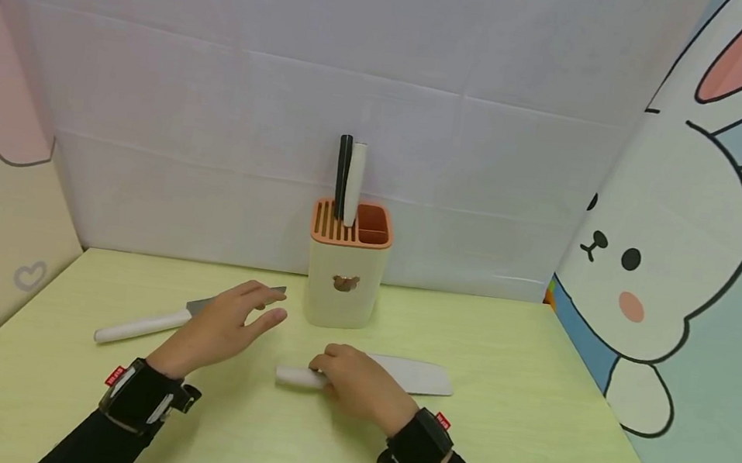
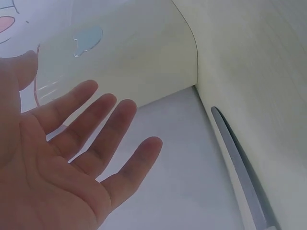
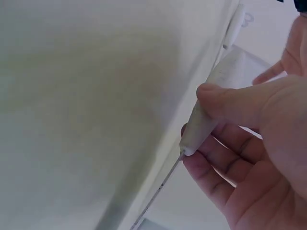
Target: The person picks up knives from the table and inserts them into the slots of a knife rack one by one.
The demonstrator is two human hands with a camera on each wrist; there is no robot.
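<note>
Shows black handle (image 1: 342,173) and white handle (image 1: 354,186) already seated in holder (image 1: 339,298); apparently leaves cleaver (image 1: 411,375) at its six o'clock, pinched by right hand (image 1: 364,387), and knife (image 1: 143,327) at eight, near empty, loosely spread left hand (image 1: 220,330).

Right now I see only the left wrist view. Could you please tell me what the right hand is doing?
Observer: The right hand holds a wide-bladed knife by its pale handle.
Operator: Thank you. I see only the wall of the holder. How is its top made?
Observer: In the head view, the top has a row of slots on the left and two open compartments on the right.
Operator: And is something standing in the slots?
Observer: Yes, a black handle and a white handle stand up there, side by side.
</note>
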